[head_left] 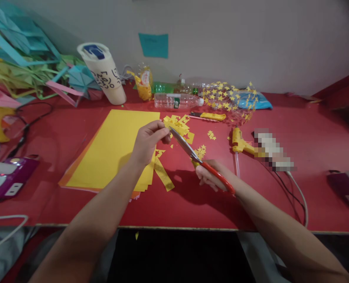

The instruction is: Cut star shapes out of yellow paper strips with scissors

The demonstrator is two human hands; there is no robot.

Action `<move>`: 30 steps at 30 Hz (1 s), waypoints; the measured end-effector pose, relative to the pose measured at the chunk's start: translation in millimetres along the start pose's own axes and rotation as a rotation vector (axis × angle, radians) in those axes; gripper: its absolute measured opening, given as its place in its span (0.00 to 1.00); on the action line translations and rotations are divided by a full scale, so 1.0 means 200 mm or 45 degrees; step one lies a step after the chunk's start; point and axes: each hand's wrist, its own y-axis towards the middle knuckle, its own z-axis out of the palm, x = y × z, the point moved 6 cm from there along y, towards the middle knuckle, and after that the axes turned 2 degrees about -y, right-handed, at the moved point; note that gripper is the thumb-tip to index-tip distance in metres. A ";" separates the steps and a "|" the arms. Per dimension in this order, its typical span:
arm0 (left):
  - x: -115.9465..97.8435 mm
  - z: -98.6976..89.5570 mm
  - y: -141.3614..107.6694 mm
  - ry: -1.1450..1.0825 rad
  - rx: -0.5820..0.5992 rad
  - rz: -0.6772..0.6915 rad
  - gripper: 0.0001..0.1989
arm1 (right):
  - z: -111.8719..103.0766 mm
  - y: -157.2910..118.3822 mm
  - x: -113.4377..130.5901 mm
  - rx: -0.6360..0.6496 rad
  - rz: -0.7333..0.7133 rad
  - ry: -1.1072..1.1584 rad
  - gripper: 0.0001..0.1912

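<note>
My right hand (211,175) grips a pair of red-handled scissors (186,146), whose blades point up and left. Near the blade tips, my left hand (152,139) is pinched on what looks like a small piece of yellow paper, mostly hidden by the fingers. Behind and beside the fingertips lie yellow paper scraps (189,137) with star-shaped holes. A yellow paper strip (164,175) rests on the red table between my hands. Small cut yellow stars (201,151) are heaped just beyond my right hand, and another little pile of stars (211,135) sits farther back.
A stack of yellow sheets (112,153) lies under my left forearm. Behind are a tumbler (105,74), a clear bottle (174,101), a star-covered bottle (227,96) and a utility knife (208,116). A glue gun (240,143) and corded power strips (7,181) flank the work area.
</note>
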 end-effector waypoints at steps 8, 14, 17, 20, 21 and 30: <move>0.00 -0.02 0.01 0.004 0.001 -0.033 0.05 | 0.00 0.00 -0.01 -0.006 0.093 -0.005 0.20; 0.00 -0.01 0.01 -0.022 0.029 -0.051 0.05 | 0.00 0.00 0.00 0.010 0.062 0.011 0.19; 0.00 -0.01 0.01 -0.030 0.032 -0.062 0.05 | 0.00 0.00 0.00 0.009 0.052 0.018 0.20; 0.00 -0.01 0.01 -0.026 0.028 -0.066 0.06 | 0.00 0.00 0.00 0.003 0.083 0.005 0.19; 0.00 -0.01 0.01 -0.022 0.026 -0.069 0.06 | 0.00 0.00 0.00 0.001 0.095 0.003 0.19; 0.00 -0.01 0.01 -0.025 0.038 -0.081 0.07 | 0.00 0.00 -0.01 0.002 0.133 0.000 0.21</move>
